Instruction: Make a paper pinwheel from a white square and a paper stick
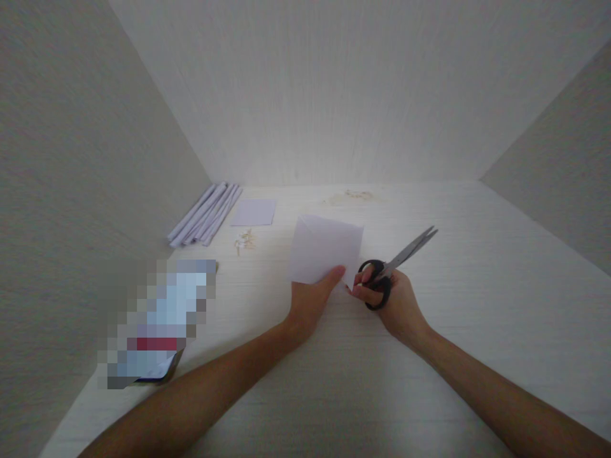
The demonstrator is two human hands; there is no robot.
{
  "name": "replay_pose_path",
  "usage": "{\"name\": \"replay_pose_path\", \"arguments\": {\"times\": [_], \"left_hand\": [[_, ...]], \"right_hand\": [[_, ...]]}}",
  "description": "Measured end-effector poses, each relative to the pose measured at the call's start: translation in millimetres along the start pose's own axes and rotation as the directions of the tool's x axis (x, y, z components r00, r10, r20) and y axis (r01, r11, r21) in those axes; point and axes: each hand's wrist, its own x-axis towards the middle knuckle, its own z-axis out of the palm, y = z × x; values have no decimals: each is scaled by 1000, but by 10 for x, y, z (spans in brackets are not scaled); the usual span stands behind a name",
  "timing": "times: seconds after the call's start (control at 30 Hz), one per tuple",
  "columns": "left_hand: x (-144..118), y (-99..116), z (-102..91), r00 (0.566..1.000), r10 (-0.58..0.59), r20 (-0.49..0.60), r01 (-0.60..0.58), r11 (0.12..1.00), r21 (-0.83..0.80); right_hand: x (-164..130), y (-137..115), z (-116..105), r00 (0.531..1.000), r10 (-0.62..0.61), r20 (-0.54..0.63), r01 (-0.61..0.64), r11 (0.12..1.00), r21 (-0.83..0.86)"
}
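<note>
Overhead, pale walls box in a whitish table. Left hand pinches folded paper at centre; right hand, fingers looped through scissors, sits at three o'clock. Rolled papers lie at ten o'clock.

Dim, soft light, brightest on the far desk; wide-angle stretching at edges, slight blur.

A pale wood-grain tabletop is carrying a small lavender paper square, with rolled paper tubes lying just left of it, tiny pale scraps nearer, and faint crumbs lying right.
</note>
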Motion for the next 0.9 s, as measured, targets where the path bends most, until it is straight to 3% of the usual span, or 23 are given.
{"name": "replay_pose_path", "arguments": {"times": [0.47,0.9], "left_hand": [[-24,52,-3,998,7,61,-10,999,34],[-24,22,-7,997,24,72,-27,999,47]], "right_hand": [[0,18,9,993,-83,-84,75,992,-104],[17,31,18,994,-70,-90,67,997,-35]]}}
